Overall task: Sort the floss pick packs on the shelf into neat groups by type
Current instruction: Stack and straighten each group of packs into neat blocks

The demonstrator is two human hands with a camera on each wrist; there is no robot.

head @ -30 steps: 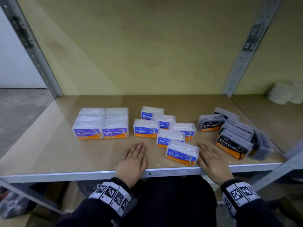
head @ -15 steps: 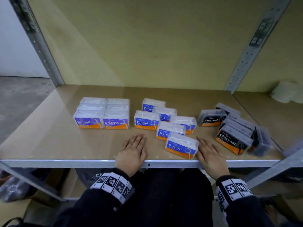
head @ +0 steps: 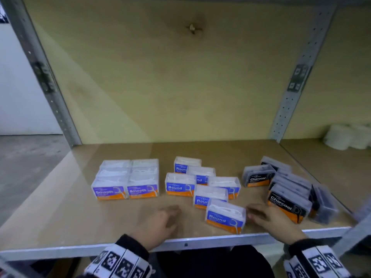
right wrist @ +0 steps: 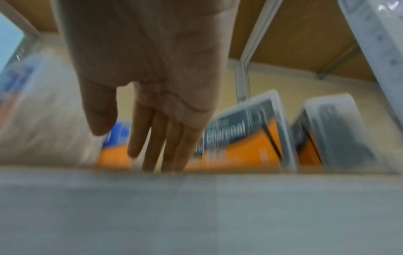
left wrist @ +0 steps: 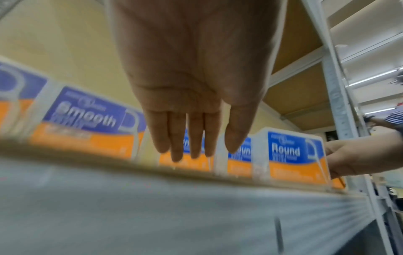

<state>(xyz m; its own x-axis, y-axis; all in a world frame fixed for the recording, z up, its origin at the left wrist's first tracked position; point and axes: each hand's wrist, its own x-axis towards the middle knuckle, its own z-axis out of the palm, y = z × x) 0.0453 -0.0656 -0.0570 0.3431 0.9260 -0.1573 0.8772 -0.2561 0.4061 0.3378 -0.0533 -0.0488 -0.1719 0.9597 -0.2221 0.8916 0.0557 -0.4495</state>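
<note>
Head view: my left hand (head: 158,223) and right hand (head: 271,219) lie flat and empty on the shelf (head: 60,227), flanking a stray Round pack (head: 225,215).

Wrist views: fingers (left wrist: 194,134) straight. Next, I judge, gather the Rounds.

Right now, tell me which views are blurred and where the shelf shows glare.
Head view: mostly sharp, Smooth packs legible, left hand smeared, glare on the shelf at left. Left wrist view: Round pack readable, foreground streaked. Right wrist view: heaviest blur, Charcoal pack barely legible.
</note>
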